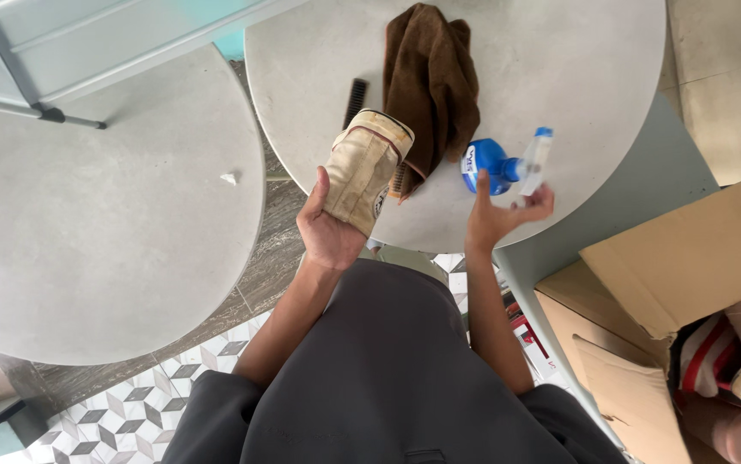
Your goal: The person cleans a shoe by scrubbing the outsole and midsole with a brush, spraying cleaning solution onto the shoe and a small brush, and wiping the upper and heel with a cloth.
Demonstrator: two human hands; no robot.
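My left hand (329,230) grips a worn beige shoe (363,167) by its heel end and holds it over the front edge of the round grey table (559,77). My right hand (501,215) has its fingers spread just under the white trigger head of a blue spray bottle (492,165), which lies on its side on the table. Whether the fingertips touch the trigger is unclear. A brown cloth (432,82) lies crumpled behind the shoe. A black comb-like brush (355,99) rests to its left, and a second brush is partly hidden under the cloth.
A second round grey table (87,223) stands to the left, with a small white scrap (229,178) on it. An open cardboard box (688,283) with several shoes inside sits at the lower right. Patterned floor tiles (147,404) show below.
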